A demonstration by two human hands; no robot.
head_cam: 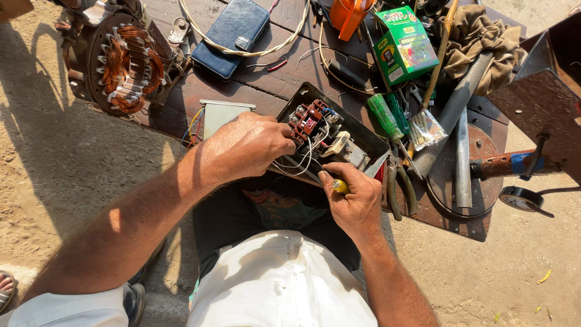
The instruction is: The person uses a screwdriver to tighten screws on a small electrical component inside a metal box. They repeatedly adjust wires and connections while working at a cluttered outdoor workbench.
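My left hand (pixel 245 147) grips the near left side of an open black electrical box (pixel 363 136), its fingers closed among the white wires (pixel 299 165) next to a red contactor block (pixel 307 120). My right hand (pixel 353 197) is closed around a small yellow-handled screwdriver (pixel 339 186), and a thin metal blade (pixel 376 163) pointing up-right at the box's near right corner looks like its tip. The box rests at the front edge of a dark wooden board (pixel 284 79).
A copper-wound motor stator (pixel 126 60) sits far left. A dark blue wallet (pixel 233 36), white cable, green carton (pixel 404 45), green screwdrivers (pixel 387 115), pliers (pixel 396 188), metal files (pixel 463 157), a rag (pixel 484 42) and a black tape roll (pixel 521 198) crowd the board.
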